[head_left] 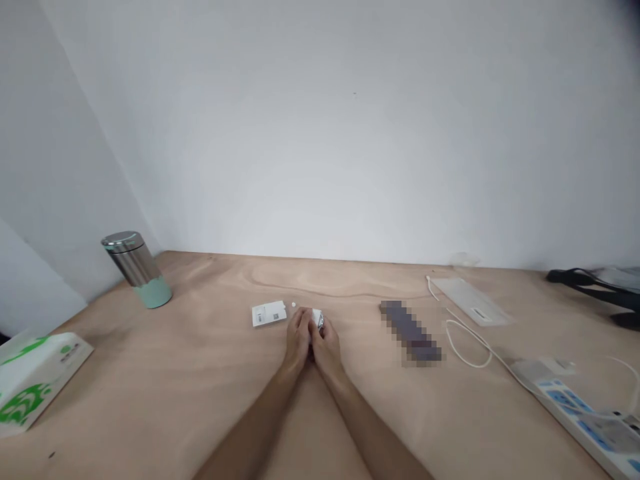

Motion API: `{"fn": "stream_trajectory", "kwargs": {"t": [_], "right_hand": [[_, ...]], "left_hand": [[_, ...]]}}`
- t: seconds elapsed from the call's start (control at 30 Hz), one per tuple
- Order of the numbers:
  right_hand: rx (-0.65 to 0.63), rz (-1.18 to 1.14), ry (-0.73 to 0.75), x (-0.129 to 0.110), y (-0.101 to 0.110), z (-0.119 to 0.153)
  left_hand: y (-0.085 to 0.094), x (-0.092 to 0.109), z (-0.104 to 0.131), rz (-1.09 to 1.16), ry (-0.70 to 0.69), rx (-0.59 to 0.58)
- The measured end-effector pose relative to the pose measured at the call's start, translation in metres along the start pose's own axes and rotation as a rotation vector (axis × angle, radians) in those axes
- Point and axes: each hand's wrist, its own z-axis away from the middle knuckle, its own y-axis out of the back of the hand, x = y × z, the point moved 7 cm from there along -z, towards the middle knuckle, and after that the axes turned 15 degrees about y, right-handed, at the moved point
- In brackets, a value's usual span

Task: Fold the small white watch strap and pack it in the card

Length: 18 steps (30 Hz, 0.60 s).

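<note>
My left hand (299,335) and my right hand (326,341) come together at the middle of the table, fingers curled inward and touching. Between them is a small white object (318,317) with a shiny edge on its right side. Fingers cover most of it, so its kind does not show. Just left of my hands lies a flat white box (269,313) with small print and a dark square mark on it. A tiny white piece (293,305) rests on the wood between the box and my fingers.
A steel and mint-green tumbler (137,270) stands at the left, behind a green-and-white tissue pack (45,380). To the right lie a pixelated dark object (410,331), a white cable (470,363), a clear plastic sleeve (470,301), a power strip (580,413) and black straps (595,283).
</note>
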Motion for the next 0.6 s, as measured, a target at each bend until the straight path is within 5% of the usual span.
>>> {"fn": "stream_trajectory", "kwargs": {"t": [0.27, 0.6], "right_hand": [[0.073, -0.006, -0.018, 0.0025, 0.0050, -0.0001], [0.000, -0.056, 0.021, -0.0018, -0.0008, -0.0038]], "left_hand": [[-0.0047, 0.0038, 0.0026, -0.040, -0.009, -0.032], [-0.0041, -0.0010, -0.0054, -0.095, -0.022, -0.047]]}}
